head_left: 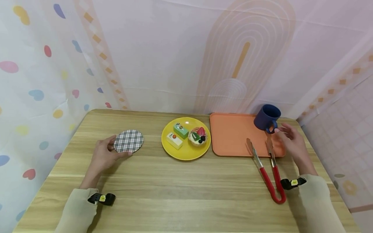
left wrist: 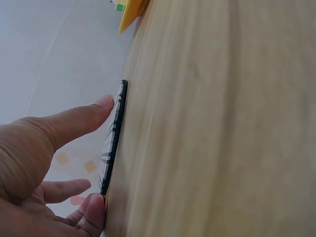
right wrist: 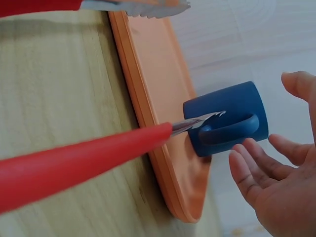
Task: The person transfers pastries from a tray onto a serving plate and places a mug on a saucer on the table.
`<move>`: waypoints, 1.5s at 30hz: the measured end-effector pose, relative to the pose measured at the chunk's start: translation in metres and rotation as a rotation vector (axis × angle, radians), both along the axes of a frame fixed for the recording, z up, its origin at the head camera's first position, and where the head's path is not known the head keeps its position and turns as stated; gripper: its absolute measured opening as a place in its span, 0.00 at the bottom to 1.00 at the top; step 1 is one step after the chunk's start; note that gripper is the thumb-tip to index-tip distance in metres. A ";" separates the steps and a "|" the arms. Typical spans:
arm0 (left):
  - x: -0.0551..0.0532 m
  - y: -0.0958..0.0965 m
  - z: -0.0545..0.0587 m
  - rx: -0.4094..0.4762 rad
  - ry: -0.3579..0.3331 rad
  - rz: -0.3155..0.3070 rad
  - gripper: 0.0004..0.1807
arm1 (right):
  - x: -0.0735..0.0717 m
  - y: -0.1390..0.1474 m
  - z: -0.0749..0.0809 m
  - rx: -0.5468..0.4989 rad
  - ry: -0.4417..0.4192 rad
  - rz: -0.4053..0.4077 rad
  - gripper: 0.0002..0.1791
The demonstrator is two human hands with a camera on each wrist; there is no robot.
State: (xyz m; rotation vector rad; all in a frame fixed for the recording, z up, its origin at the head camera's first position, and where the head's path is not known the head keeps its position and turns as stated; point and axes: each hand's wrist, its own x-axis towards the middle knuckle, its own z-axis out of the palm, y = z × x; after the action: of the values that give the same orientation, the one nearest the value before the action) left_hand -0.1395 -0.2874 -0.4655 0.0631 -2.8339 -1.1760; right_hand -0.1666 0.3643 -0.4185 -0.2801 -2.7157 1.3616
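Observation:
A round coaster (head_left: 129,141) with a black-and-white plaid top is at the left of the table. My left hand (head_left: 105,154) holds it by the rim, thumb on the near edge and fingers at the left side; the left wrist view shows the thumb (left wrist: 84,121) against the coaster (left wrist: 112,138), flat or nearly flat on the wood. A dark blue mug (head_left: 265,117) stands upright on the right end of the orange tray (head_left: 233,136). Beside its handle is my right hand (head_left: 292,142), fingers spread and relaxed; in the right wrist view they are close to the mug (right wrist: 224,111), not wrapped around it.
Red-handled tongs (head_left: 272,184) lie spread, tips over the tray's front edge, left of the right forearm. A yellow plate (head_left: 186,155) at the centre bears two small cake slices (head_left: 177,135) and a fruit tart (head_left: 197,137). A patterned cloth (head_left: 163,64) hangs behind the table.

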 end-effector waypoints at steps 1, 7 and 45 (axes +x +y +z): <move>0.000 0.000 0.000 -0.001 0.007 -0.007 0.53 | -0.002 0.000 -0.001 -0.009 -0.005 -0.005 0.43; 0.000 0.002 -0.002 0.016 -0.070 0.020 0.55 | -0.011 0.004 -0.006 -0.095 -0.039 -0.008 0.41; 0.003 0.003 0.000 0.038 -0.144 0.057 0.57 | -0.044 0.015 -0.011 -0.558 -0.117 0.246 0.20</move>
State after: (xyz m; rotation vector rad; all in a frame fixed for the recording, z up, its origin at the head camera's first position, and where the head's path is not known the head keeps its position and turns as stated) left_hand -0.1365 -0.2840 -0.4657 0.2377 -2.9098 -1.2622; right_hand -0.2109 0.3792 -0.4290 -0.0593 -2.4570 2.2270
